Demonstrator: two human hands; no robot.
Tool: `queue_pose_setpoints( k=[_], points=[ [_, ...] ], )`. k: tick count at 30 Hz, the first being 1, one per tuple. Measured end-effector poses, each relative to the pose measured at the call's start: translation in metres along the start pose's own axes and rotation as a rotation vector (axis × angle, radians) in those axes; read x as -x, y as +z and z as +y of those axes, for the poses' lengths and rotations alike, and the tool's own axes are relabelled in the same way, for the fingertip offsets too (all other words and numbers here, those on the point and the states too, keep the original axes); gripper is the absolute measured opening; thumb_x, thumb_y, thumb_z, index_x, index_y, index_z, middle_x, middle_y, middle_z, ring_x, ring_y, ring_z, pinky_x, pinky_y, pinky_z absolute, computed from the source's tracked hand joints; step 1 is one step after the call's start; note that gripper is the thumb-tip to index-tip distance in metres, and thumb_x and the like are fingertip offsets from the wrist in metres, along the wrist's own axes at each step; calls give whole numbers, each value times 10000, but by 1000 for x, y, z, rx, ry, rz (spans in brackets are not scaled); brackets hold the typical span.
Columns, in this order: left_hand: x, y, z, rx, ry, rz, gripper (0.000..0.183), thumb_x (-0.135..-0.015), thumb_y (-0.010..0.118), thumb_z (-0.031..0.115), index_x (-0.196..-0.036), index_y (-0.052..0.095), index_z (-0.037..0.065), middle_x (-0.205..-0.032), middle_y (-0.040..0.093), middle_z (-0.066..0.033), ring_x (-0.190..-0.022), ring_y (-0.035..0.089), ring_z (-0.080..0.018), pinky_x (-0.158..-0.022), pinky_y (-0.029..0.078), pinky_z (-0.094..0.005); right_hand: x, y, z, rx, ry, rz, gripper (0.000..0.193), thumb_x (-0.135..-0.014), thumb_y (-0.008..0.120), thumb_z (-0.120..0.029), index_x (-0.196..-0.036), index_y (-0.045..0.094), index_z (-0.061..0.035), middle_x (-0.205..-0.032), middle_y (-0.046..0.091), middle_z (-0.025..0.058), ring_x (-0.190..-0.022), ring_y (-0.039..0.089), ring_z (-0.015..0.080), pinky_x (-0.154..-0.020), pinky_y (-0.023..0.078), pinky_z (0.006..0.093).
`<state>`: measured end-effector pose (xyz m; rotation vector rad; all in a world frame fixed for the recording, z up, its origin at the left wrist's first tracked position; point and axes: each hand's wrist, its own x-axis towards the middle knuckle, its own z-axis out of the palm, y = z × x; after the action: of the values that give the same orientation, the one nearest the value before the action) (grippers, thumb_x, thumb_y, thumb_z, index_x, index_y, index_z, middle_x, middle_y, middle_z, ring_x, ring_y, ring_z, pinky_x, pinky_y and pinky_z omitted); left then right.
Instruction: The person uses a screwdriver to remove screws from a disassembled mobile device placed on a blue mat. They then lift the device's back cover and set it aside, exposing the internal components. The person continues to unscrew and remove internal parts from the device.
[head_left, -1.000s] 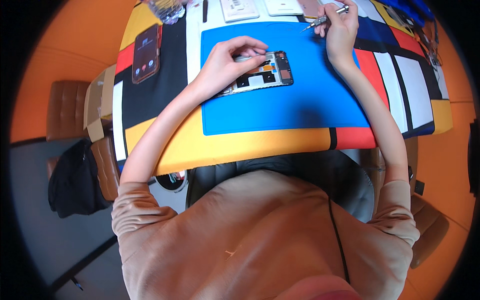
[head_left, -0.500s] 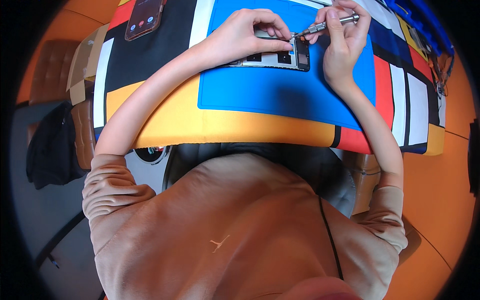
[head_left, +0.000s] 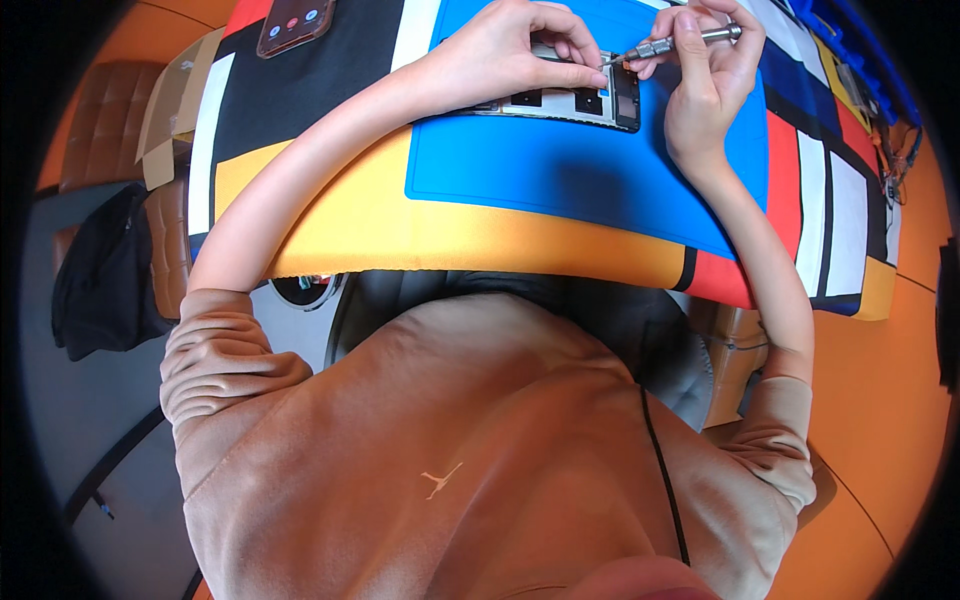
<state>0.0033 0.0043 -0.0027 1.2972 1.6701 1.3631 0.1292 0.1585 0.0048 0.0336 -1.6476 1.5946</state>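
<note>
Above a blue mat (head_left: pixel 500 170), right hand (head_left: pixel 706 90) pinching a screwdriver (head_left: pixel 655 49), left hand (head_left: pixel 510 50) curled over an opened phone (head_left: pixel 572 104), grip unclear.

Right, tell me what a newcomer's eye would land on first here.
Probably the bright blue mat at top centre, spread over a colour-blocked tablecloth. On it lies an opened phone, its insides partly hidden by the left hand above it. Just right of that, the right hand holds a slim silver screwdriver, its tip close to the left hand.
</note>
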Motion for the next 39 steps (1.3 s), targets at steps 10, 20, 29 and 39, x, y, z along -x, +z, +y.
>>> queue_pose_setpoints(
  k=[10, 20, 29, 39],
  points=[
    [-1, -1, 0, -67, 26, 1, 142, -906, 794, 116, -955, 706, 16, -881, 677, -13, -834, 603, -72, -767, 506, -233, 1, -1, -4, 28, 37, 4, 178, -1069, 510, -115, -1208, 404, -82, -799, 530, 46, -579, 511, 78, -514, 438, 185],
    [-1, -1, 2, -21, 6, -7, 140, -903, 794, 109, -958, 703, 18, -893, 677, -17, -852, 607, -77, -781, 510, -238, 1, -4, 4, -3, -71, -51, 181, -1066, 505, -87, -1209, 393, -85, -788, 530, 42, -580, 497, 69, -526, 419, 181],
    [-4, -1, -10, -136, 134, 14, 168, -924, 771, 184, -977, 732, 29, -867, 699, -32, -820, 645, -97, -781, 530, -244, 2, -5, 6, 7, -32, -57, 191, -1067, 502, -87, -1220, 387, -87, -808, 531, 38, -587, 505, 64, -530, 422, 178],
    [-8, 4, -18, -387, 315, 107, 325, -921, 778, 304, -1129, 741, 58, -944, 708, -81, -881, 675, -149, -846, 559, -278, -6, -12, 3, 119, -123, 49, 187, -1060, 503, -81, -1224, 413, -76, -820, 526, 24, -606, 471, 49, -532, 389, 174]
  ],
)
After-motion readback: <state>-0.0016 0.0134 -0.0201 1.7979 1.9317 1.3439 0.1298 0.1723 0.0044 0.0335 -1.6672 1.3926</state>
